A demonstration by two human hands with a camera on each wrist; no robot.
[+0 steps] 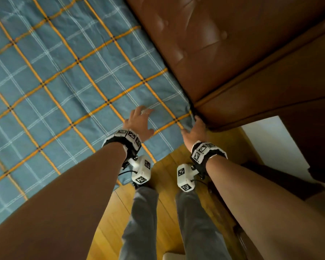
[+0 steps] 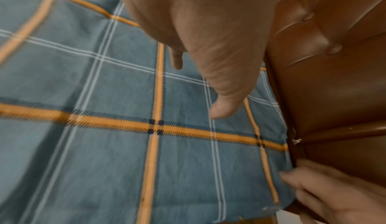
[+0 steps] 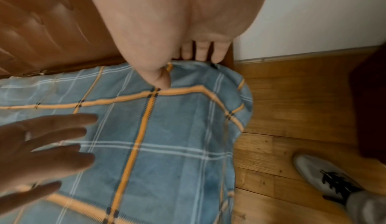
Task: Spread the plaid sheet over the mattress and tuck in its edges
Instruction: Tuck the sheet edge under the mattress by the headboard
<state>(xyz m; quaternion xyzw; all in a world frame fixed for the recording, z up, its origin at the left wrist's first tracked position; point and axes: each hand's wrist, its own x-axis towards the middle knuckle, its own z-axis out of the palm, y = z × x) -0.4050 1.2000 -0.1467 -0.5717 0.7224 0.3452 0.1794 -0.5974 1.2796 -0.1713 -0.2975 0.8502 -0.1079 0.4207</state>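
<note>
The blue plaid sheet [image 1: 64,81] with orange stripes lies spread over the mattress, and its corner [image 3: 229,82] droops rounded beside the headboard. My left hand [image 1: 141,117] hovers or rests just above the sheet near that corner, fingers spread and straight [image 3: 62,136]; from its own wrist the left hand [image 2: 219,79] points down at the fabric. My right hand [image 1: 195,126] is at the very corner. Its fingers [image 3: 198,52] reach straight down into the gap between sheet and headboard, thumb [image 3: 162,80] on the fabric. The mattress itself is hidden under the sheet.
A brown tufted leather headboard [image 1: 214,44] with a wooden frame [image 1: 270,109] borders the bed on the right. Wooden floor [image 1: 176,162] lies below the corner, my grey-trousered legs [image 1: 144,212] and a white shoe [image 3: 325,176] on it. White wall [image 1: 270,143] beyond.
</note>
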